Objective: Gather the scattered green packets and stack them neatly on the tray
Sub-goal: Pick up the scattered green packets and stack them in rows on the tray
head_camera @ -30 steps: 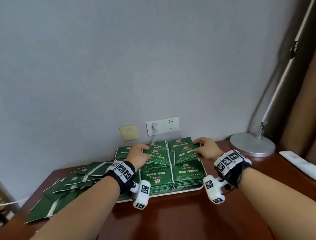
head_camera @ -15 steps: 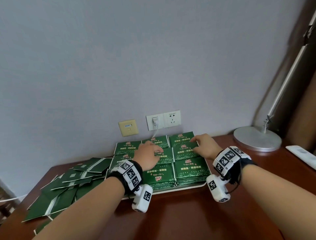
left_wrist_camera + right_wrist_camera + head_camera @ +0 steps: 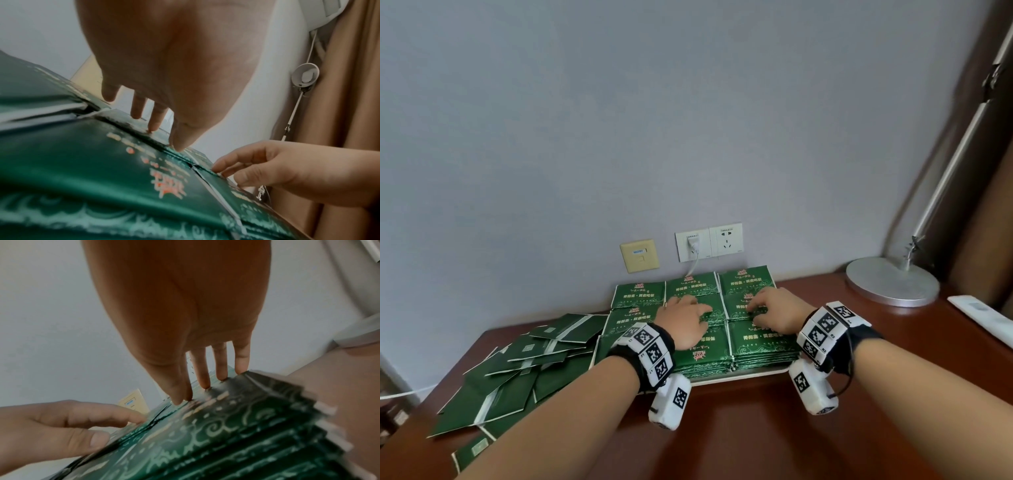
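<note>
Green packets [image 3: 760, 342] lie in neat stacked rows on a white tray [image 3: 743, 376] against the wall. My left hand [image 3: 688, 318] rests on the middle stacks, its straight fingertips [image 3: 177, 146] pressing on a packet top. My right hand [image 3: 767, 308] is beside it on the right-hand stacks, fingertips [image 3: 205, 384] pressing down near a packet's far edge. Neither hand holds a packet. A loose heap of scattered green packets [image 3: 527, 370] lies on the table left of the tray.
A round silver lamp base [image 3: 892, 281] stands on the brown table [image 3: 739, 431] at the right, with a white remote [image 3: 983, 317] beyond it. Wall sockets [image 3: 709, 241] with a plugged cord sit just behind the tray. A curtain hangs at far right.
Both hands have drawn back from the far row toward the middle of the tray. The skewed packets under them now lie flat and lined up with the stacks.
</note>
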The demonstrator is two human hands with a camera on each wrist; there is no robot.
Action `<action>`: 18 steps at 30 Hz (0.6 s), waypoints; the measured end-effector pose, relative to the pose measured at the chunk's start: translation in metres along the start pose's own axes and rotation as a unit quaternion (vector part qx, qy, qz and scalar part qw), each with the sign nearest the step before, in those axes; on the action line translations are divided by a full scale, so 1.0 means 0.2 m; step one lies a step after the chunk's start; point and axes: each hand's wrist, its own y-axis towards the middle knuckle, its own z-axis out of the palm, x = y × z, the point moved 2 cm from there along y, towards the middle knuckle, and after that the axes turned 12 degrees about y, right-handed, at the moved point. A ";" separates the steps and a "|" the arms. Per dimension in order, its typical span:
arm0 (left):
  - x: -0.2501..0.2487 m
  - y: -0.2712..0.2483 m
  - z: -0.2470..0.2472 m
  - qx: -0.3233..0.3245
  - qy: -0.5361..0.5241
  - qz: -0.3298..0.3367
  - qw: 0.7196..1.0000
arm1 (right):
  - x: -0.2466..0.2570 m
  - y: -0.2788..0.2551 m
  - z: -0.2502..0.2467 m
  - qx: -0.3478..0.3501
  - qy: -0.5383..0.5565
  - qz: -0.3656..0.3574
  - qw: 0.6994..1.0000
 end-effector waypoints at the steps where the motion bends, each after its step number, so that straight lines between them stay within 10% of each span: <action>1: 0.00 -0.01 -0.01 -0.008 -0.009 0.000 1.000 | 0.00 0.00 0.00 -0.004 0.003 0.000 1.000; 18: 0.35 -0.54 -0.08 -0.116 -0.119 -0.068 0.984 | 0.58 -0.17 0.15 -0.039 0.055 -0.067 0.995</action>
